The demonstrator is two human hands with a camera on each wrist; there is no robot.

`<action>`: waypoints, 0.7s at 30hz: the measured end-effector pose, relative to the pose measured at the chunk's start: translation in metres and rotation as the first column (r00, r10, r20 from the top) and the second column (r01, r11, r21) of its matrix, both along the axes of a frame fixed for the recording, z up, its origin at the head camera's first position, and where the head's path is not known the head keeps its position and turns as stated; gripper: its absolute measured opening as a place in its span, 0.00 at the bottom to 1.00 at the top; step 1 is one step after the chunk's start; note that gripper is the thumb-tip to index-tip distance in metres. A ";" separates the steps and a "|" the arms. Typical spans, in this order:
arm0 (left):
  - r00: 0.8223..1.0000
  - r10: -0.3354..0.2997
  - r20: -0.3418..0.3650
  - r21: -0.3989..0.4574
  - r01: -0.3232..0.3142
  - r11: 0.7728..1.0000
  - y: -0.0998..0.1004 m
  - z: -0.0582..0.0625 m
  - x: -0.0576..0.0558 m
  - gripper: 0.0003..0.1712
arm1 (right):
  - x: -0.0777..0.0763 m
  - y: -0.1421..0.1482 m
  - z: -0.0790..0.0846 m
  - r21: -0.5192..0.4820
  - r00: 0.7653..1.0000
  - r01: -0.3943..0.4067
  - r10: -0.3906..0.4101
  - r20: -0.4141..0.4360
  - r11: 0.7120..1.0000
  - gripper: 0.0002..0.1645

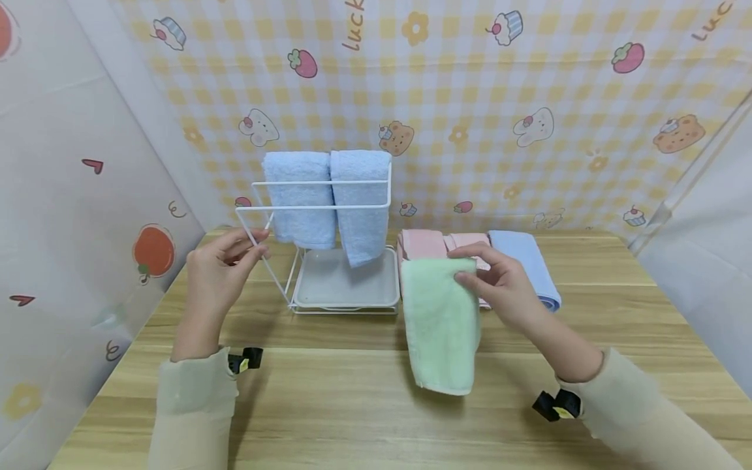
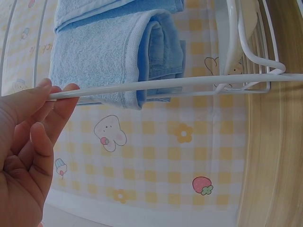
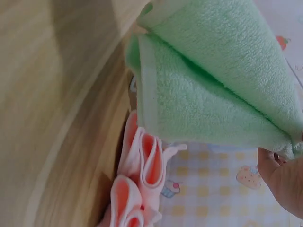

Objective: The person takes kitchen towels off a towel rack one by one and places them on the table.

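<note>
At the left, my left hand [image 1: 217,277] pinches a slanted side wire of a white wire rack [image 1: 329,208]; the left wrist view shows thumb and fingertips on that wire [image 2: 165,84]. Two folded light blue towels [image 1: 296,166] hang side by side over the rack's upper bars. A folded light green towel [image 1: 440,326] hangs from my right hand [image 1: 499,281], pinched at its upper right corner between thumb and fingers. Seen from the right wrist, its folded layers [image 3: 203,94] spread apart toward the lower end.
A white tray [image 1: 346,281] sits in the rack's base. Rolled pink towels [image 1: 424,243] lie right of the rack, partly hidden behind the green one. Beside them is a folded blue towel [image 1: 523,261]. A patterned cloth [image 1: 458,85] backs the wooden table [image 1: 329,405].
</note>
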State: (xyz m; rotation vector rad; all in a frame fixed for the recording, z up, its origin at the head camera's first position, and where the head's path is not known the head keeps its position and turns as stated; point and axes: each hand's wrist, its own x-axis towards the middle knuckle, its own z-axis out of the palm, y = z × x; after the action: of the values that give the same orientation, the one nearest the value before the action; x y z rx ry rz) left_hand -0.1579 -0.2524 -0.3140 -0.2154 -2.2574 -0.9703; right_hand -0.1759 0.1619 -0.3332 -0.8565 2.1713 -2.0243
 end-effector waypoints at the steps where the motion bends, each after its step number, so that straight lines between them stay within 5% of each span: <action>1: 1.000 0.000 0.002 0.003 0.000 1.000 0.000 0.000 0.000 0.11 | 0.002 -0.001 -0.001 -0.004 1.000 -0.012 0.012 0.022 1.000 0.18; 7: 1.000 -0.009 -0.012 0.015 0.009 1.000 -0.001 0.000 0.001 0.10 | 0.004 -0.007 -0.010 -0.042 0.983 -0.051 0.057 0.172 0.998 0.18; 13: 0.999 -0.012 -0.045 -0.008 0.011 1.000 -0.002 0.000 -0.001 0.10 | -0.008 -0.012 -0.030 -0.004 0.920 -0.018 0.018 0.393 1.000 0.18; 16: 0.999 -0.015 -0.042 -0.010 0.014 1.000 -0.001 0.000 -0.001 0.11 | -0.020 -0.010 -0.040 0.049 0.908 0.006 -0.026 0.418 0.999 0.23; 21: 1.000 -0.018 -0.015 0.008 0.019 1.000 -0.001 0.000 -0.001 0.11 | -0.035 -0.007 -0.050 0.123 0.921 0.068 -0.109 0.375 0.990 0.26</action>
State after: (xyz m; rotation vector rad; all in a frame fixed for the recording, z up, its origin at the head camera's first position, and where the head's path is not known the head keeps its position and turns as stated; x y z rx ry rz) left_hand -0.1589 -0.2533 -0.3145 -0.2394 -2.2410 -0.9845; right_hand -0.2113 0.1547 -0.3837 -0.3192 2.1012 -1.8936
